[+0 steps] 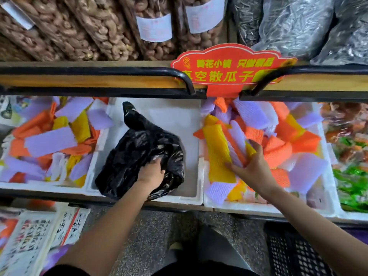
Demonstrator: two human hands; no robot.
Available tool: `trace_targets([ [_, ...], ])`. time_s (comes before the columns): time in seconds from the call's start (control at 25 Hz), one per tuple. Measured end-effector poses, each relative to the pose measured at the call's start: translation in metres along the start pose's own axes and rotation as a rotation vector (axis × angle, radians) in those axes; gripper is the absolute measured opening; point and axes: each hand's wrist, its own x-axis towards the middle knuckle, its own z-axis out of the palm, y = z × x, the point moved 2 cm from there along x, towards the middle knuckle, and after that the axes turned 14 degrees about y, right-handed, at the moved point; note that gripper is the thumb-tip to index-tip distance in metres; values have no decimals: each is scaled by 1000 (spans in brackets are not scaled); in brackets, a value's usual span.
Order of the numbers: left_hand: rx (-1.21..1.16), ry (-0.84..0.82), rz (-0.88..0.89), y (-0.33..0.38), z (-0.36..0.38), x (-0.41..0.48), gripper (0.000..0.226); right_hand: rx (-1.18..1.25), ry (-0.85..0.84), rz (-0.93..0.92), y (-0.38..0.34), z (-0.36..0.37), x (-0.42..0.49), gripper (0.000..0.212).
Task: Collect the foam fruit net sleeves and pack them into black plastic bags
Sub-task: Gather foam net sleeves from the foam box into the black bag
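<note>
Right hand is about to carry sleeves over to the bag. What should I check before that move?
1. Black plastic bag lies inside the middle foam box: ok.
2. Left hand grips the bag's near side: ok.
3. Bag mouth open wide enough to take sleeves: cannot tell, the plastic is crumpled.
4. Right hand has a firm hold on the sleeves: cannot tell. Its fingers are spread over the pile in the right foam box.
5. Way from the right box to the bag is free: ok, only the low box walls lie between.
</note>
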Motion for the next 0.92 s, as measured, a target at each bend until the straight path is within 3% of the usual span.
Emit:
trace_targets([
  [0.08, -37, -121, -11, -1, 7, -13, 36, 1, -78, -82, -6, 10, 2, 93],
  [0.2, -7, -68, 59, 5, 5, -45, 31, 28, -168, -205, -22, 28, 5, 95],
  [0.32, -114, 211, 88, -1, -13, -69, 28, 38, -287, -313, -36, 48, 8, 96],
  [0.44, -257, 530, 114, -14, -34, -87, 38, -58, -407, -336, -35, 70, 12, 92],
  [0.56, -227, 697, 91, -17, -45, -82, 36, -240, -573, -300, -21, 81, 14, 90],
  [0.64, -258, 645, -16, -16, -46, -57, 44, -367, -649, -317, -14, 80, 13, 87],
  [0.8, -103, 292, -119, -6, -31, -4, 77, -419, -661, -382, -9, 74, 8, 87],
  [0.92, -290, 239, -153, -1, -20, 11, 45, -404, -662, -359, -6, 70, 6, 88],
])
